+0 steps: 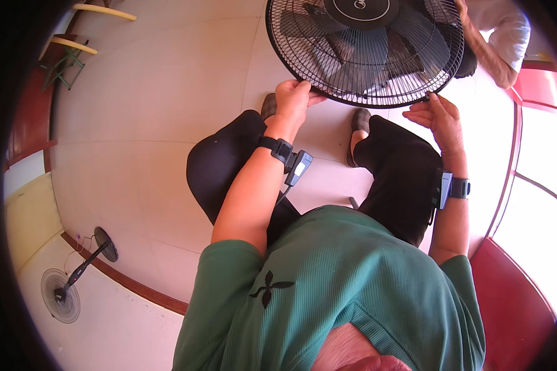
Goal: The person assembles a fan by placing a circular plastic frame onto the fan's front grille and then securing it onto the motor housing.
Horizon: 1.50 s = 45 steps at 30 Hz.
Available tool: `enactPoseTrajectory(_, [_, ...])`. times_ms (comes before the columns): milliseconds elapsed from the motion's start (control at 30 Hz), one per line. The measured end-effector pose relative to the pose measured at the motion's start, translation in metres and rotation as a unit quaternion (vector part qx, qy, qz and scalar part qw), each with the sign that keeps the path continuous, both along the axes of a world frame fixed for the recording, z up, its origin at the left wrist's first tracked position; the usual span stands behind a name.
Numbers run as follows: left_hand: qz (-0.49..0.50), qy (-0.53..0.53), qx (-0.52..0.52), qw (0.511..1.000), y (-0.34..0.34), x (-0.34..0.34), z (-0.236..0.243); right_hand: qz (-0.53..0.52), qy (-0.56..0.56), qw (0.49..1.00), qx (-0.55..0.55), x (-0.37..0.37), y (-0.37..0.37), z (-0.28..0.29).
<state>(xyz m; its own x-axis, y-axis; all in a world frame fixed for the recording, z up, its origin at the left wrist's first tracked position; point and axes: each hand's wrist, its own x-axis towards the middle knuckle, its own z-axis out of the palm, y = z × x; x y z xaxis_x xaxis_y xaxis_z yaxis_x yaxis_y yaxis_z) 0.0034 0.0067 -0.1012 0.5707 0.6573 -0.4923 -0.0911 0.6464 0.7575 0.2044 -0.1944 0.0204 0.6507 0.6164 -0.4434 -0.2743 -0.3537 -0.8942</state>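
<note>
At the fan guard (366, 74), outstretched left hand (292, 100) and right hand (445, 123)

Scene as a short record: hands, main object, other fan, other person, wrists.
left hand: grip on lower-left rim of black fan
right hand: fingertip at lower-right rim
black fan: round wire guard, blades behind
second fan: far left
other person's arm: beside black fan's right edge
wrist devices: strapped, one each

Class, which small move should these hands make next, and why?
Perhaps the right hand should bring its free fingers up to the fan guard: only its uppermost part appears to meet the rim, while the left hand grips the guard's lower-left edge.
</note>
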Motion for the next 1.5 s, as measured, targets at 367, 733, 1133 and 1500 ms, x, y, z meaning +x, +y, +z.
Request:
enactPoseTrajectory(367, [-0.041, -0.014, -0.011, 0.999, 0.013, -0.011, -0.016, 0.008, 0.014, 1.0, -0.012, 0.003, 0.0, -0.001])
enactPoseTrajectory(733, [0.022, -0.126, -0.055, 0.99, 0.012, -0.014, -0.033, 0.025, 0.015, 0.999, -0.029, 0.0, 0.004, 0.001])
enactPoseTrajectory(1133, [0.17, -0.192, -0.079, 0.963, -0.011, 0.005, -0.087, 0.002, 0.027, 0.999, -0.019, -0.011, 0.004, 0.0])
enactPoseTrajectory(1500, [0.305, -0.144, -0.234, 0.912, -0.001, 0.054, -0.075, 0.036, 0.063, 0.997, 0.007, -0.004, 0.006, 0.003])
